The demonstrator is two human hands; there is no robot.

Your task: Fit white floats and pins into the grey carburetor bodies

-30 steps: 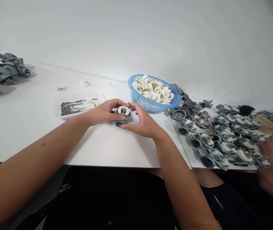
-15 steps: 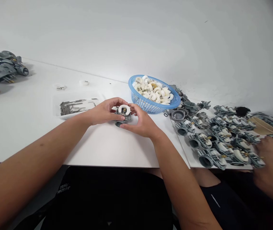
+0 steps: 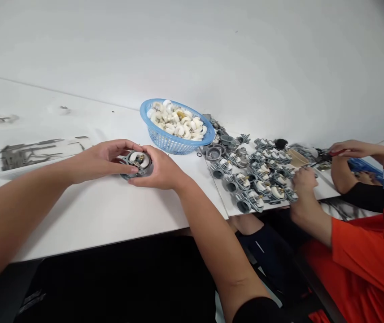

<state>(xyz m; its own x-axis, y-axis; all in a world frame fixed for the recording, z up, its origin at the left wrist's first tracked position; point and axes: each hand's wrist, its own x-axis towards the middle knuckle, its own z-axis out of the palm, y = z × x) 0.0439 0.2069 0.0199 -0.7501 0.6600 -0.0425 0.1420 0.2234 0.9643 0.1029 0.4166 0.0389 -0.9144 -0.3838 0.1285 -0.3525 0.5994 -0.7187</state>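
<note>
A grey metal carburetor body (image 3: pixel 137 164) with a white float and a brass part on top rests on the white table (image 3: pixel 118 211). My left hand (image 3: pixel 99 160) grips it from the left, thumb and fingers curled round its rim. My right hand (image 3: pixel 160 169) closes on it from the right, thumb pressed at its near edge. Just behind stands a blue basket (image 3: pixel 172 140) full of white floats (image 3: pixel 178 121).
Several grey carburetor bodies (image 3: pixel 249 177) with white floats lie on a board at the right. A person in an orange shirt (image 3: pixel 363 255) has a hand (image 3: pixel 303 181) among them. A clear tray of metal pins (image 3: pixel 27 152) sits at the left.
The view has swung to the right, so the basket and my hands sit further left and the neighbouring person shows more. Both hands stay on the carburetor body.
</note>
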